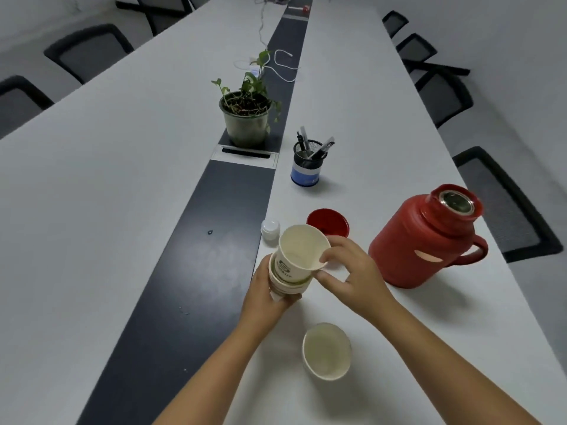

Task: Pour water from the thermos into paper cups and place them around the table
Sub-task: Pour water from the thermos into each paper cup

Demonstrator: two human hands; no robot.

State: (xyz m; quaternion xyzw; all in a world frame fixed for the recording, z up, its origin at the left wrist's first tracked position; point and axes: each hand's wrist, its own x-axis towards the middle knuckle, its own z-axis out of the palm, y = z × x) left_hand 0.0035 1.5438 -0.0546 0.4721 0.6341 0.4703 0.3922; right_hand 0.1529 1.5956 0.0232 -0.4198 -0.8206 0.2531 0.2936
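Nested white paper cup stack [287, 279] | my left hand [270, 294] grips it steady | my right hand [349, 271] pinches top cup [302, 250] rim, apparently to separate it.

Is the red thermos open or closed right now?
Open. The red thermos stands upright with its bare mouth showing, and its red lid lies on the table apart from it, beside a small white stopper.

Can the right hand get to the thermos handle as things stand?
Probably not yet: the right hand is pinching the top cup. The handle itself sits unblocked on the thermos's far right.
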